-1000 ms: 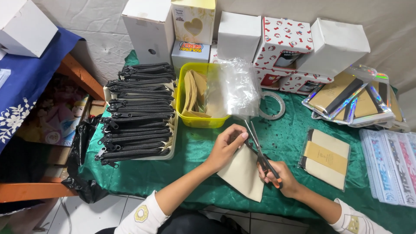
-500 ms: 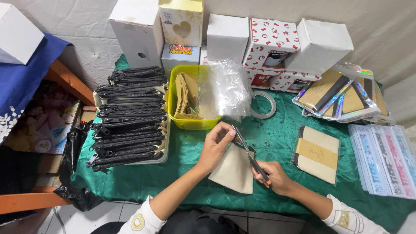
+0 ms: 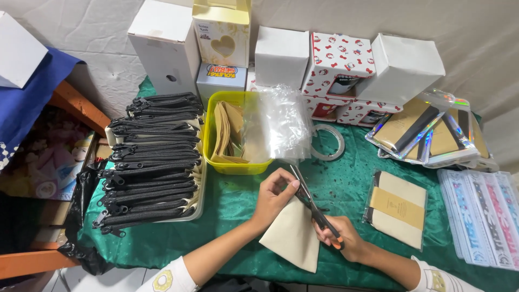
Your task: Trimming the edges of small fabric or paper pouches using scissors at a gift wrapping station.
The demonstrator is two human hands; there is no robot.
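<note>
Head view: vs a second ago, hands and work sit in much the same spot on the green cloth; framing has drifted a bit, little else changed. Left hand pinches the top edge of the beige pouch, fingers closed on it. Right hand is wrapped around the scissors, orange-and-black handles in the fist, blades pointing up-left and meeting the pouch's top edge beside the left fingertips. Blade gap: cannot tell. Pouch lies flat on the cloth, near the front edge, between the two hands. Just behind: yellow tub of beige pieces with a clear plastic bag draped over it. Left: tray of black-zippered pouches. Right: wrapped pouch, tape ring. White boxes along the wall.
</note>
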